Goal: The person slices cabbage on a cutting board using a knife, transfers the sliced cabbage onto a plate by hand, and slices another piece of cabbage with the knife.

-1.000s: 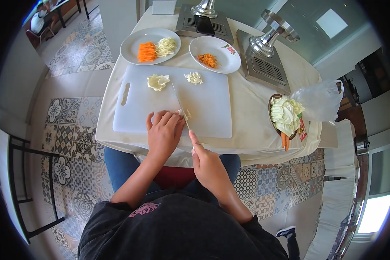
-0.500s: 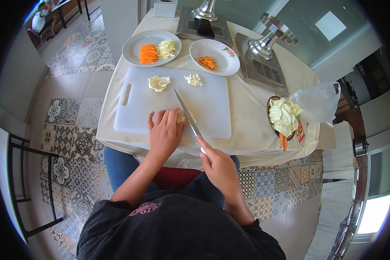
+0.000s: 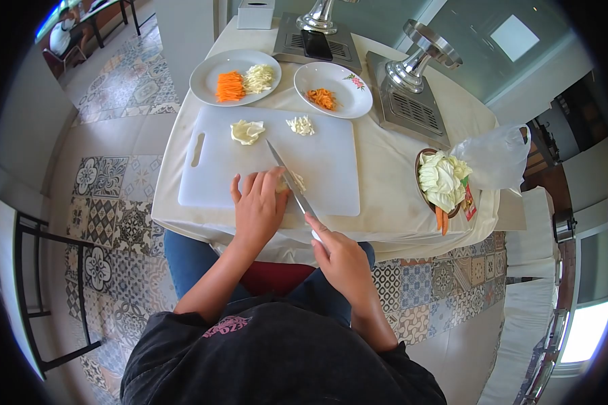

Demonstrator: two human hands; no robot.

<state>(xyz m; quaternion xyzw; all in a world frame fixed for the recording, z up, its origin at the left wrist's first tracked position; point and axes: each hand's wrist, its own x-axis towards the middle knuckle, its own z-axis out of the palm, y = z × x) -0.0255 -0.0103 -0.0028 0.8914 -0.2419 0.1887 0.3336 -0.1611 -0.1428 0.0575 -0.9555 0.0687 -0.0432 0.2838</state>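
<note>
My right hand (image 3: 345, 264) grips a kitchen knife (image 3: 292, 181), its blade slanting up and left over the white cutting board (image 3: 213, 182). Beside the blade, the curled fingers of my left hand (image 3: 258, 204) press a piece of cabbage to the board; that piece is mostly hidden. Thin cabbage shreds (image 3: 298, 179) lie at the blade's right side. Farther up the board sit a loose pale cabbage leaf piece (image 3: 247, 131) and a small heap of cut cabbage (image 3: 300, 125).
Behind the board stand a plate (image 3: 203, 77) with carrot and cabbage strips and a flowered plate (image 3: 352, 102) with carrot bits. A bowl of cabbage (image 3: 442, 181) and a plastic bag (image 3: 496, 158) are at right. Metal stands (image 3: 412, 101) and a phone (image 3: 316, 44) occupy the back.
The knife's tip has shifted slightly left and down in view. My left hand stays on the cabbage, almost unmoved.
</note>
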